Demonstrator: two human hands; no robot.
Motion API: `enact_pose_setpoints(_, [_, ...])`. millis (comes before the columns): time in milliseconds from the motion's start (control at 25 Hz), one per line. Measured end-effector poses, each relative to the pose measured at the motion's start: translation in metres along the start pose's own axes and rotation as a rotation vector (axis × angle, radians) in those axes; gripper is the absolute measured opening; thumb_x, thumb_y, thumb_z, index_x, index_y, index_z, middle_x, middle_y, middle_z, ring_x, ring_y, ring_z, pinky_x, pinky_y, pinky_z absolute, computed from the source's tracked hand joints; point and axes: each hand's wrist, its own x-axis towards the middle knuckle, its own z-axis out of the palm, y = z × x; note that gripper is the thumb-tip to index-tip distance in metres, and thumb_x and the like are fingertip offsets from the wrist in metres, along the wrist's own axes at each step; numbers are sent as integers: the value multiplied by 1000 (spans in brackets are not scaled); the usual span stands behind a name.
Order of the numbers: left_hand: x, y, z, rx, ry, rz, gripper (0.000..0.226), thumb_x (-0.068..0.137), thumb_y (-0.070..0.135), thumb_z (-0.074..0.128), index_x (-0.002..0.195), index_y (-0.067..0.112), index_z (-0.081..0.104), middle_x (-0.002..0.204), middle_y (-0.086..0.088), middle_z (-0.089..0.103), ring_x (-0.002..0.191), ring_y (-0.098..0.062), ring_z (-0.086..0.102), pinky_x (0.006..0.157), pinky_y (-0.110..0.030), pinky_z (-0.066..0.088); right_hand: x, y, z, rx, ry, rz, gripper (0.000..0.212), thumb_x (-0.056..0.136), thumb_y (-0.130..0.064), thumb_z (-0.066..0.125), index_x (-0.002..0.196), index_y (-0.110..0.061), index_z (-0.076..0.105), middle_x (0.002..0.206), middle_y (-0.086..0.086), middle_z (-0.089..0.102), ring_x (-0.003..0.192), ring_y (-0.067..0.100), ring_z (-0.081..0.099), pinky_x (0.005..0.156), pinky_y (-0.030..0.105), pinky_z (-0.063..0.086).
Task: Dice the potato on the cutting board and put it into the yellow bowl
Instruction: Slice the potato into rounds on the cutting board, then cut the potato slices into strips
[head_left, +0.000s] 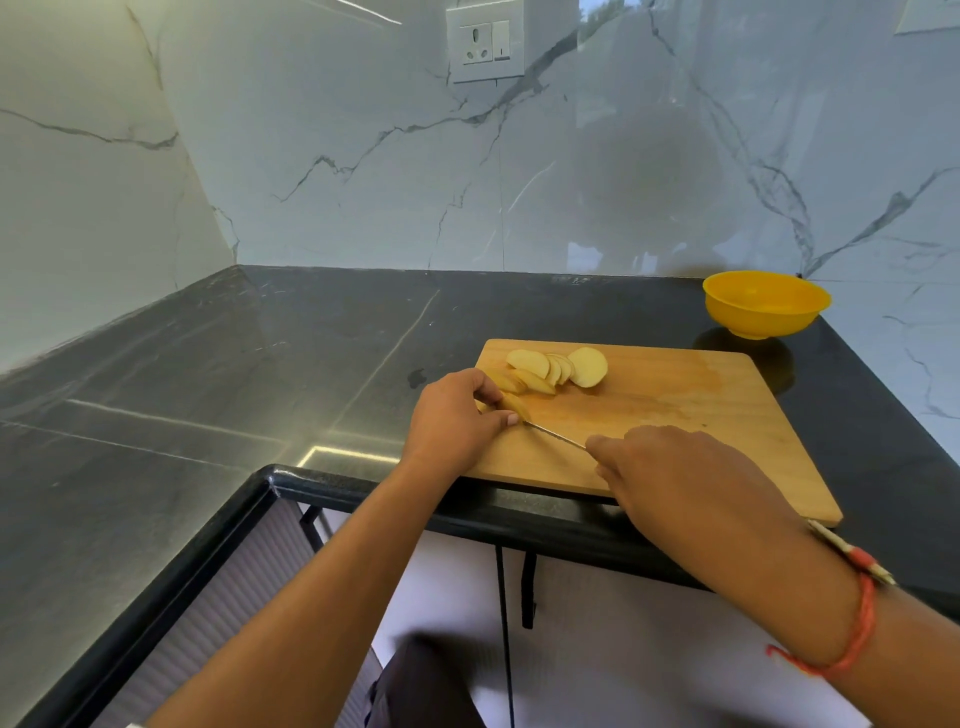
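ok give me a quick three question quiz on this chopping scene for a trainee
1. True or false: the yellow bowl stands on the cutting board.
2. Which hand holds the knife? A left, B right, C neither.
3. Fill the gap: the left hand steadies a potato piece beside the fanned ___.
Key: 1 false, it stands on the counter beyond the board. 2 B, the right hand. 3 slices.
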Motion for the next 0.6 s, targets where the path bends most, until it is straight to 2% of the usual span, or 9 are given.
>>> enact_pose_setpoints(160, [2,2,-3,-27,-45,76,32,77,41,80,106,36,67,104,16,61,81,-5,55,76,-25,46,1,21,-8,-32,116,-44,31,100,-37,51,130,-40,50,98,-10,55,81,8,53,66,21,46])
enact_pose_setpoints(280, [8,7,-1,-2,-53,112,28,78,42,79,104,37,71,106,15,58,81,-5,55,72,-20,43,8,40,-13,60,116,0,36,101,-40,45,137,-45,48,106,-12,59,88,6,54,71,20,43])
enact_pose_setpoints(400, [16,10,7,28,-20,117,24,78,42,78,100,33,73,107,14,58,84,-6,54,73,-18,42,16,52,-11,239,122,96,36,99,-37,48,135,-41,53,102,-10,64,84,7,56,72,21,46])
enact_pose_setpoints(520, [21,13,14,65,26,138,29,78,45,78,102,31,69,109,12,55,95,-8,52,83,-23,45,30,52,2,423,166,218,35,99,-32,50,133,-30,58,91,-8,67,75,7,57,64,19,44])
enact_pose_setpoints(600, [23,15,17,83,44,158,32,79,45,77,105,31,65,109,11,52,99,-9,50,84,-24,44,39,50,12,524,199,285,30,99,-30,50,124,-25,65,83,-8,65,72,7,57,61,19,44])
